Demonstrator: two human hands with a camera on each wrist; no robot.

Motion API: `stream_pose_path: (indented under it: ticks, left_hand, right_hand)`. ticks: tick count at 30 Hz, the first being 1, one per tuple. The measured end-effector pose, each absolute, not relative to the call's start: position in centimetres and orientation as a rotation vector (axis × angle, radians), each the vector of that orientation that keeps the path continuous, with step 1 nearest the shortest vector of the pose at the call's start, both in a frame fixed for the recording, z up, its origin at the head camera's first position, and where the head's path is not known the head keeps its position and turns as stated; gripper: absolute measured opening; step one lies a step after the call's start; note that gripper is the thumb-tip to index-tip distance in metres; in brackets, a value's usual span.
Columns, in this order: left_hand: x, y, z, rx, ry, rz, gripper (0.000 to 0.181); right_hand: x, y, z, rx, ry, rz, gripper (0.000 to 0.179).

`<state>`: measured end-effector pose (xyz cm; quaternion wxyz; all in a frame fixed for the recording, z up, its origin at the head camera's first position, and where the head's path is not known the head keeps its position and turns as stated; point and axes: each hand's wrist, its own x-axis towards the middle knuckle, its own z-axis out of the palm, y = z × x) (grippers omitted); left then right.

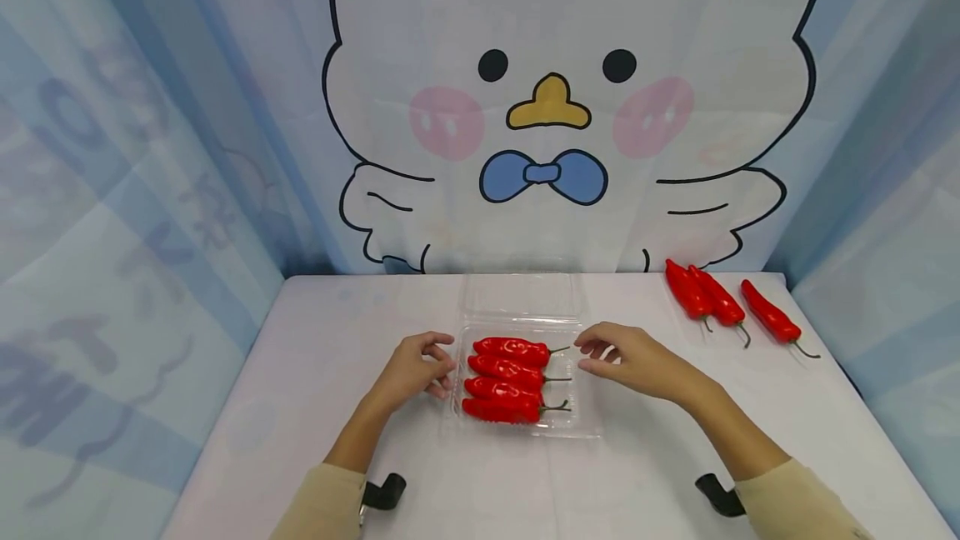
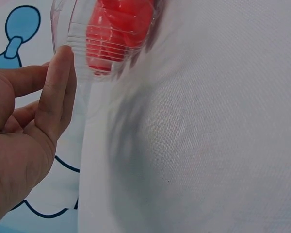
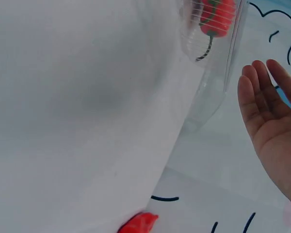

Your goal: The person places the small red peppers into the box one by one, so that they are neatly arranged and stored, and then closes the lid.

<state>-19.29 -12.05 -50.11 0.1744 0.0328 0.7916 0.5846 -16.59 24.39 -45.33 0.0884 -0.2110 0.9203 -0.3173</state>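
Observation:
A clear plastic clamshell box (image 1: 567,427) sits mid-table in the head view, its lid (image 1: 521,297) folded back toward the curtain. Several red peppers (image 1: 502,412) lie side by side in it, stems pointing right. My left hand (image 1: 420,367) is at the box's left side, fingers loosely bent and holding nothing. In the left wrist view a fingertip (image 2: 64,51) comes close to the ribbed wall; I cannot tell whether it touches. On the other side, my right hand (image 1: 626,357) hovers by the stems. Its fingers (image 3: 250,99) look relaxed and hold nothing in the right wrist view.
Three more red peppers (image 1: 723,297) lie at the table's back right. A white cloth covers the table (image 1: 345,307). Behind it hangs a curtain (image 1: 547,232) with a cartoon bird, and curtains stand at both sides. Black pieces (image 1: 386,492) show near both sleeves.

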Motion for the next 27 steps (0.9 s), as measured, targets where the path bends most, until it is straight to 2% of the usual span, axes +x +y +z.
stream_pose_path:
  ticks: [10,20,27]
  left_hand:
    - [-19.5,-12.5,-50.5,0.081,2.242,1.649,0.045]
    - [-19.6,-12.4,-50.1,0.064,2.233,1.656,0.045]
    - [-19.5,-12.3,-50.2,0.072,2.228,1.655,0.046]
  right_hand:
    - [-15.9,22.7,-45.6,-0.781,2.600,-0.986,0.046]
    - [-16.4,18.0,-46.3,-0.967,2.438,-0.902,0.042]
    - [-16.2,17.1,-46.9,-0.992,2.441,-0.788,0.035]
